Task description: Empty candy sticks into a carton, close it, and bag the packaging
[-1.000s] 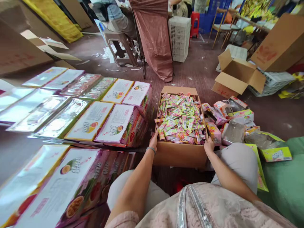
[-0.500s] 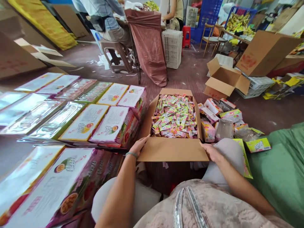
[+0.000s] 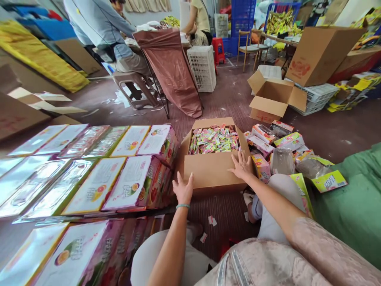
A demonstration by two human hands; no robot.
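Between my knees stands an open cardboard box (image 3: 218,190), heaped with small pink, green and yellow printed sachets (image 3: 212,140). Its near flap (image 3: 208,171) is folded inward and covers the front part of the sachets. My right hand (image 3: 242,166) lies with fingers spread on the right end of that flap. At the box's near left corner, my left hand (image 3: 183,190) has its fingers apart and points forward; whether it touches the cardboard I cannot tell. Neither hand holds anything.
Rows of printed fruit cartons (image 3: 127,182) stand on the left. To the right lie loose small boxes and plastic trays (image 3: 281,161) beside a green sack (image 3: 351,210). An open carton (image 3: 269,93) sits farther back. A seated person (image 3: 119,43) works behind the brown cloth (image 3: 175,71).
The near flap, which stuck out toward me, is now folded inward over the sachets. Both hands have let go of its corners, and my right hand has moved onto it.
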